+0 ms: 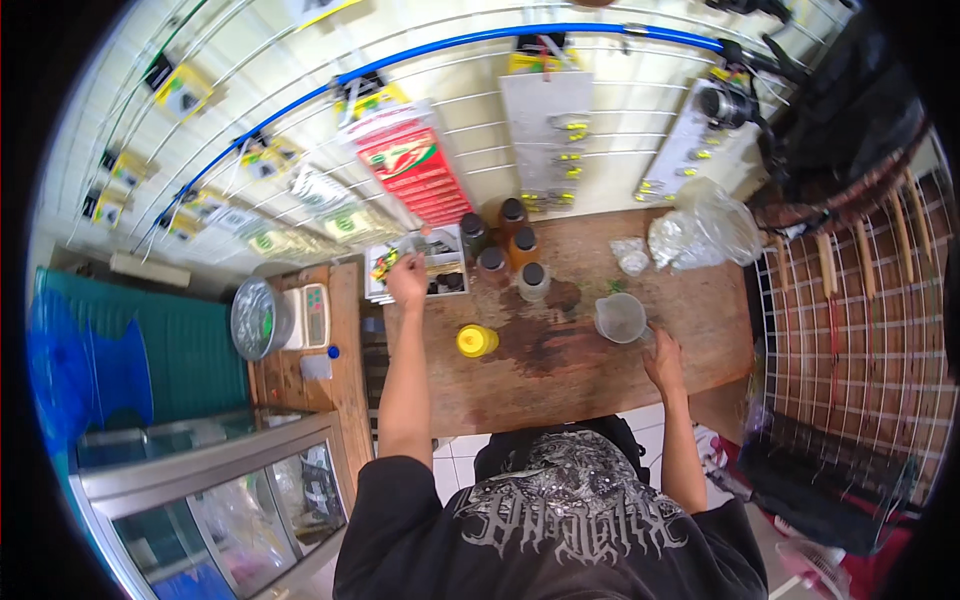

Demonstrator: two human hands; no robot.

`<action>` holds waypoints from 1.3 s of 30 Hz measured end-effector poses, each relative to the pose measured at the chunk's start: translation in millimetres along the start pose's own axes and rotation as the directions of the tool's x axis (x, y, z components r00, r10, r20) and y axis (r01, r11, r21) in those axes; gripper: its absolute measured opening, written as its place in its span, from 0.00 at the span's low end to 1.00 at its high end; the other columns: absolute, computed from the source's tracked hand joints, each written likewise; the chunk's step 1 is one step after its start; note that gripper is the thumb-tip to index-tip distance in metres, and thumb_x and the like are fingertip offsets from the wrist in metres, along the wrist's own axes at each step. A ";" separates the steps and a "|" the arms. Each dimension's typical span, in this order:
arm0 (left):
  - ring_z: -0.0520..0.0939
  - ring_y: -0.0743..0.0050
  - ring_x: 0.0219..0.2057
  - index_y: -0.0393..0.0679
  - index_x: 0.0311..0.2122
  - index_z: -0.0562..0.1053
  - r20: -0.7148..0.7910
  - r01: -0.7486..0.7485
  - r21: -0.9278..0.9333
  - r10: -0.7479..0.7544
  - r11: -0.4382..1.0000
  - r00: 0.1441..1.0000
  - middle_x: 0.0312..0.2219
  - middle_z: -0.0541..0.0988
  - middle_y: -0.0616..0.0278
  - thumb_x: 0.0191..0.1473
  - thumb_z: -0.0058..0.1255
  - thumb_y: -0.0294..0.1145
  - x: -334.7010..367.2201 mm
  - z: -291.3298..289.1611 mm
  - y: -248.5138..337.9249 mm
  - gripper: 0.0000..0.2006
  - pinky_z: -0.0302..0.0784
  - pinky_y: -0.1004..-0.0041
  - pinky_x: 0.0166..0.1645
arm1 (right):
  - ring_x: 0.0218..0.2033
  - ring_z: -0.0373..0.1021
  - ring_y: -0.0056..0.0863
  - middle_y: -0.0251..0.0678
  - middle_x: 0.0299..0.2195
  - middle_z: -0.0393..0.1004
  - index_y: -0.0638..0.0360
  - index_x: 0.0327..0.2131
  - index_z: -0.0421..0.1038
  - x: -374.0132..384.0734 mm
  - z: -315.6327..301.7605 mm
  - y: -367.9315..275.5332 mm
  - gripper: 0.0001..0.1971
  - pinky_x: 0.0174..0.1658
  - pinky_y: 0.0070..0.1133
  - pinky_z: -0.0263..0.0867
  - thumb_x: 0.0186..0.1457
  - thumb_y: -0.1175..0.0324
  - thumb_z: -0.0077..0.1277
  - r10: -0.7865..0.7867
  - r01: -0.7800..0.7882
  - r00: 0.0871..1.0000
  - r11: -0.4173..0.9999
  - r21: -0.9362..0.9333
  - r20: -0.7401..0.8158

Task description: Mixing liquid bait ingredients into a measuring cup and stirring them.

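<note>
My left hand (407, 278) reaches over a white divided box (447, 272) at the back left of the wooden table. Its fingers are drawn together, and what they hold is too small to make out. Small colourful packets (383, 262) lie in the box beside the fingers. At the right, my right hand (664, 360) grips the handle of a translucent plastic jug (621, 318) resting on the table. Between my hands stand several dark-capped bottles of liquid, among them an orange one (523, 243) and a clear one (534, 285). Nearer to me is a yellow-capped container (477, 341).
A crumpled clear plastic bag (705, 230) and a small white bundle (629, 256) lie at the back right. Dark wet stains mark the table (590, 385). To the left are a metal bowl (262, 318) and a scale (308, 315). A wire rack (480, 130) with hanging packages lines the wall.
</note>
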State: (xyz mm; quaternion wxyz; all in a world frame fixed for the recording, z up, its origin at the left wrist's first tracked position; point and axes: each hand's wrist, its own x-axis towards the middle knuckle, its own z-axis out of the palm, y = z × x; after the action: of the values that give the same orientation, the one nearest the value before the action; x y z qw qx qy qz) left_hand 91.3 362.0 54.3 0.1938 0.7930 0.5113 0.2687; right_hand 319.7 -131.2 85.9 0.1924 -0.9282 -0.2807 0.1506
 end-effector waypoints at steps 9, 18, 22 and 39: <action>0.76 0.86 0.25 0.36 0.44 0.81 0.137 0.163 -0.630 -0.098 0.759 0.986 0.25 0.81 0.66 0.64 0.54 0.32 -56.4 -96.3 -21.0 0.11 0.72 0.82 0.30 | 0.53 0.69 0.48 0.46 0.50 0.76 0.54 0.53 0.74 8.9 0.6 -3.5 0.24 0.55 0.42 0.63 0.50 0.69 0.60 -0.013 0.015 0.999 0.999 0.044 -0.040; 0.62 0.90 0.18 0.43 0.32 0.73 0.038 0.065 -0.750 -0.055 0.659 0.998 0.16 0.64 0.74 0.70 0.45 0.41 -32.1 -201.5 71.5 0.16 0.57 0.81 0.23 | 0.42 0.76 0.49 0.52 0.42 0.79 0.61 0.50 0.75 6.3 -3.1 0.9 0.23 0.46 0.37 0.71 0.49 0.68 0.61 -0.072 0.087 0.993 0.982 0.170 -0.096; 0.61 0.91 0.16 0.44 0.30 0.73 0.155 0.105 -0.701 0.007 0.705 0.988 0.15 0.64 0.76 0.70 0.43 0.40 -59.9 -186.0 133.3 0.17 0.54 0.81 0.21 | 0.35 0.77 0.44 0.52 0.40 0.78 0.64 0.51 0.74 3.5 -5.2 5.1 0.23 0.40 0.34 0.72 0.49 0.70 0.62 -0.001 0.000 1.000 0.958 0.285 0.004; 0.75 0.82 0.13 0.37 0.37 0.79 0.932 0.616 -0.235 -0.006 0.752 0.363 0.22 0.83 0.60 0.67 0.46 0.41 -244.7 86.9 264.6 0.17 0.63 0.78 0.14 | 0.34 0.76 0.40 0.47 0.40 0.76 0.63 0.53 0.74 7.3 -8.6 27.2 0.25 0.40 0.31 0.71 0.49 0.72 0.63 -0.121 0.081 0.991 0.874 0.479 0.054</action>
State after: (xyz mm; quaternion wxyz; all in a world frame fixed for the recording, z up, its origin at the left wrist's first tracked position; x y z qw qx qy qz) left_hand 251.1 28.9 84.8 0.7029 0.5960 0.3747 -0.1016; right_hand 341.4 -150.2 80.2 0.4104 -0.8295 -0.2909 0.2427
